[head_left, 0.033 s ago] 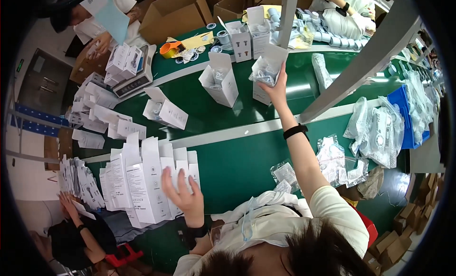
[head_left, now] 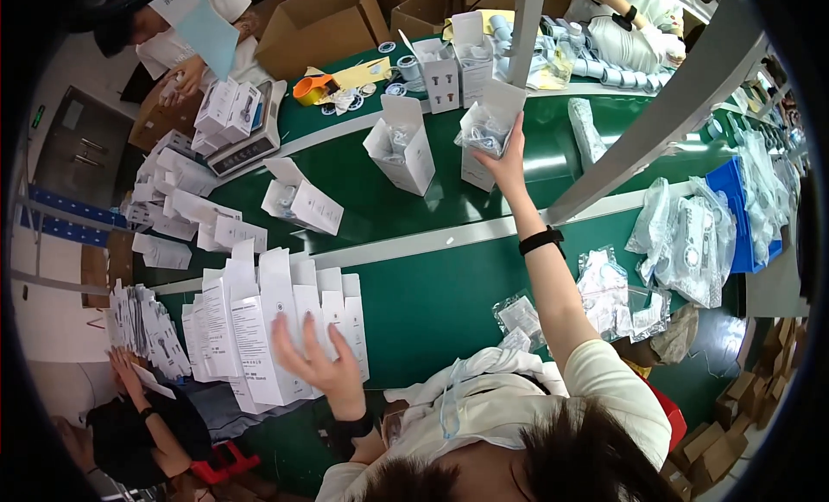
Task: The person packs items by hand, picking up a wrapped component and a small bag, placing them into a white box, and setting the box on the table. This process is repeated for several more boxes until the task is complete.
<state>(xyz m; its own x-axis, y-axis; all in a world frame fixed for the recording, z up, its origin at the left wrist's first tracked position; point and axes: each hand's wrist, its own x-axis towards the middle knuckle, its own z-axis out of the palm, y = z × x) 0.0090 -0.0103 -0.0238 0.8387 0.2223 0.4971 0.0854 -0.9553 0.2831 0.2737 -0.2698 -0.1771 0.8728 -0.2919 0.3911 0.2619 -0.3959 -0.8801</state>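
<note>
My right hand [head_left: 507, 162] reaches far forward and grips an open white box [head_left: 477, 172] at its right side. The box stands upright on the green belt, its flap raised, with clear-bagged parts [head_left: 488, 132] inside. My left hand [head_left: 321, 364] is open, its fingers spread over the right side of a cluster of upright white boxes [head_left: 259, 346]. Whether its fingertips touch them I cannot tell. Left of the gripped box stands another open white box [head_left: 404, 161] with bagged contents. Further left, a third open box [head_left: 302, 204] leans over.
A grey post [head_left: 665, 104] slants across the right. Bagged parts [head_left: 686, 243] lie by a blue bin [head_left: 741, 217]; smaller packets [head_left: 604, 286] sit near my right forearm. Co-workers are at far left, lower left and far right. Boxes rest on a scale [head_left: 250, 143].
My left hand has shifted a little to the left across the upright boxes, fingers still spread. My right hand stays on the same box.
</note>
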